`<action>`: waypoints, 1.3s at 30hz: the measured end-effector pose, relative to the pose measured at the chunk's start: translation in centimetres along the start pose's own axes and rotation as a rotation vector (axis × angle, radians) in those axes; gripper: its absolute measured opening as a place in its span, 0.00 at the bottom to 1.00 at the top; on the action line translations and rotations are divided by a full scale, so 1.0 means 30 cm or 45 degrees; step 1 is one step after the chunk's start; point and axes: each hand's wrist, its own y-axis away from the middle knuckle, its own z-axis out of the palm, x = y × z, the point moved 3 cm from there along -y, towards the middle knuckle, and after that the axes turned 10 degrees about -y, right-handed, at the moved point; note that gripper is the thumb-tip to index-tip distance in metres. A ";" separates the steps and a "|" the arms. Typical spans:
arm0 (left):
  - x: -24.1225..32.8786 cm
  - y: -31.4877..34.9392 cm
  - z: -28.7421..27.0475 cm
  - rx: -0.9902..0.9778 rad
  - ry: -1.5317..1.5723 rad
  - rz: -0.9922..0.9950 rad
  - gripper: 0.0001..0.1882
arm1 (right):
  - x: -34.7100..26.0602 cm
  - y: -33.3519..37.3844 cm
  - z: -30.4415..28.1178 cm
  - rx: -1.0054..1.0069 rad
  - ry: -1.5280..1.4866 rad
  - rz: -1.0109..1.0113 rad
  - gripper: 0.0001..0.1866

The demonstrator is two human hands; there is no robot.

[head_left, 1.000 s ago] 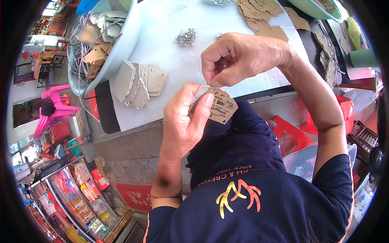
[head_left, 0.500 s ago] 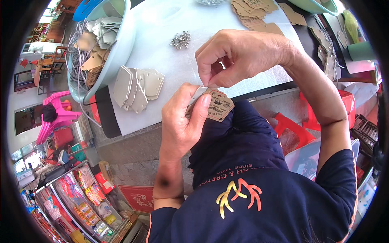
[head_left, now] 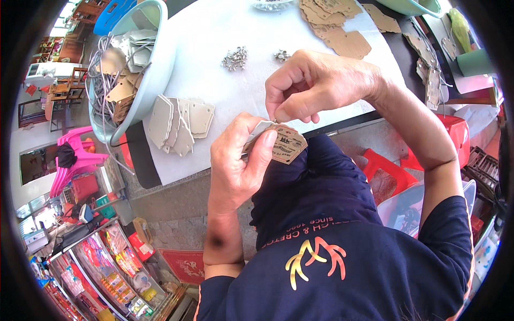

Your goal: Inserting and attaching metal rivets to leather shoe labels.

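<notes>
My left hand (head_left: 233,160) grips a small stack of cardboard tags (head_left: 290,148), thumb on the printed brown face and fingers behind. Just above the tags' upper edge, my right hand (head_left: 321,88) is closed in a pinch, its thumb and fingertip at the tags' top corner. Whatever lies between those fingertips is too small to make out. Beyond my hands, a pile of small metal fasteners (head_left: 234,59) lies on the white sheet (head_left: 209,32), with a smaller cluster of fasteners (head_left: 281,55) beside my right knuckles. Fanned grey tags (head_left: 174,125) rest to the left.
At the left, a pale blue basin (head_left: 167,59) holds tags and grey cords. Brown tags (head_left: 347,44) are spread at the far right, near a clear dish (head_left: 273,4) of small pieces. A red plastic stool (head_left: 388,176) stands right of my legs.
My right hand has shifted slightly down and right, staying pinched near the tags' top edge. The smaller fastener cluster now shows past it. The left hand keeps its grip.
</notes>
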 end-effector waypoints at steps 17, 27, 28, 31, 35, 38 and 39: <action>-0.017 -0.003 0.019 0.061 0.135 -0.142 0.07 | 0.092 0.024 0.028 0.235 0.124 -0.430 0.06; -0.029 -0.006 0.028 0.182 0.246 -0.212 0.15 | 0.104 0.015 0.060 0.399 0.029 -0.220 0.08; -0.031 -0.006 0.028 0.183 0.244 -0.211 0.15 | 0.119 0.006 0.062 0.413 -0.080 -0.217 0.08; -0.043 0.000 0.027 0.199 0.305 -0.233 0.15 | 0.129 -0.004 0.068 0.371 -0.197 -0.229 0.09; -0.041 -0.006 0.019 0.188 0.464 -0.282 0.14 | 0.127 -0.008 0.076 0.312 -0.366 -0.295 0.10; -0.044 -0.013 0.014 0.123 0.509 -0.308 0.14 | 0.140 -0.010 0.070 0.300 -0.396 -0.343 0.11; -0.048 -0.013 0.011 0.090 0.484 -0.338 0.14 | 0.142 -0.008 0.068 0.304 -0.367 -0.339 0.11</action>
